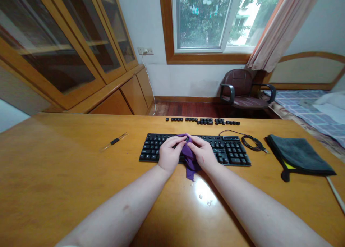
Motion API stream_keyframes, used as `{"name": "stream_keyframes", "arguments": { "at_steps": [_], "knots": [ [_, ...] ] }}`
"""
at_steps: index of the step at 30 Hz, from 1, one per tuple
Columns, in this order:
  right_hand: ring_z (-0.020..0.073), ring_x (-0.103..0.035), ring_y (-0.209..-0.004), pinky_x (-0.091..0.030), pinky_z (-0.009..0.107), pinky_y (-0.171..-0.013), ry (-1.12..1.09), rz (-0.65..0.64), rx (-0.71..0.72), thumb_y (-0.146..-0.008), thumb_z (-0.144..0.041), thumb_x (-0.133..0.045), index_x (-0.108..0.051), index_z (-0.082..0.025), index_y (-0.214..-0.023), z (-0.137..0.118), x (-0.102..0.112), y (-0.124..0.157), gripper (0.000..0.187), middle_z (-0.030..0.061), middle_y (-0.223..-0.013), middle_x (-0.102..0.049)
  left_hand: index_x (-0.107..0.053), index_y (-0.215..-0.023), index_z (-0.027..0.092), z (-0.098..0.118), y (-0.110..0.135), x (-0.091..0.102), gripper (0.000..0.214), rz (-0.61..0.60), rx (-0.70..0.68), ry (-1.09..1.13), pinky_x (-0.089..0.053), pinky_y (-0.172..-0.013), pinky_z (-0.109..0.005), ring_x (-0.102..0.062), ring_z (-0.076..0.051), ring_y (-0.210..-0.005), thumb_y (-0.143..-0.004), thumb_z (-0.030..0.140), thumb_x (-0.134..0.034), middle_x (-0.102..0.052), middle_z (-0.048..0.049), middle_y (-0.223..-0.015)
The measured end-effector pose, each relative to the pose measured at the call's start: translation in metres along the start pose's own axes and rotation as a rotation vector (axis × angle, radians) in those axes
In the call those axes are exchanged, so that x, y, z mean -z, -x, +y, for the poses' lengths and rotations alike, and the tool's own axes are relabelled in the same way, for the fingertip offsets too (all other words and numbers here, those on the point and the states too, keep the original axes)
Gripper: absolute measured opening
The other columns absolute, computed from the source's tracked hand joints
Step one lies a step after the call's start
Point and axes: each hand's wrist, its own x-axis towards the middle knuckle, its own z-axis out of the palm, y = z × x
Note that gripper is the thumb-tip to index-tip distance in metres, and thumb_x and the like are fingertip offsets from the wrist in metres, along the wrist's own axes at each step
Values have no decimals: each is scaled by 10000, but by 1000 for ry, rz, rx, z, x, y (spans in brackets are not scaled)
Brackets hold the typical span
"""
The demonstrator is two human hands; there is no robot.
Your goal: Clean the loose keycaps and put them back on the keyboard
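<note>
L hand (170, 154) & R hand (204, 154), equally near, pinch a purple cloth (191, 163) b/w fingertips over mid. of blk keyboard (234, 152), whose long axis runs left–right; cloth's loose end trails twd near edge.

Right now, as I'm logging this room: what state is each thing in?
Purple cloth: bunched, held by left hand and right hand
Keyboard: flat, partly hidden
Loose keycaps: detached, lined up
Keyboard cable: coiled, unplugged
Gray cloth: folded
Clear stick: lying flat
Curtain: gathered to one side
Lower cabinet doors: shut
White plug: in the socket
</note>
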Motion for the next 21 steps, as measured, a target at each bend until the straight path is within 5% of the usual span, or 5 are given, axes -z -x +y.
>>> {"name": "stream_keyframes", "arguments": {
  "at_steps": [12, 21],
  "knots": [
    [177, -636, -830, -472, 332, -822, -221, 145, -144, -614, -276, -753, -710, -231, -865, 6, 1, -4, 259, 7, -876, -719, -715, -888, 209, 7, 2, -2, 158, -33, 32, 23, -520, -825, -315, -648, -165, -837, -754, 209, -631, -709, -41, -890],
    [126, -605, -640, -470, 258, -662, -334, 60, -208, -532, -211, -793, -678, -218, -782, 10, 3, -5, 276, -24, -749, -701, -722, -859, 188, 0, 0, -4, 155, -95, 220, 222, -500, -860, -329, -653, -183, -871, -742, 249, -641, -715, -54, -903]
  ]
}}
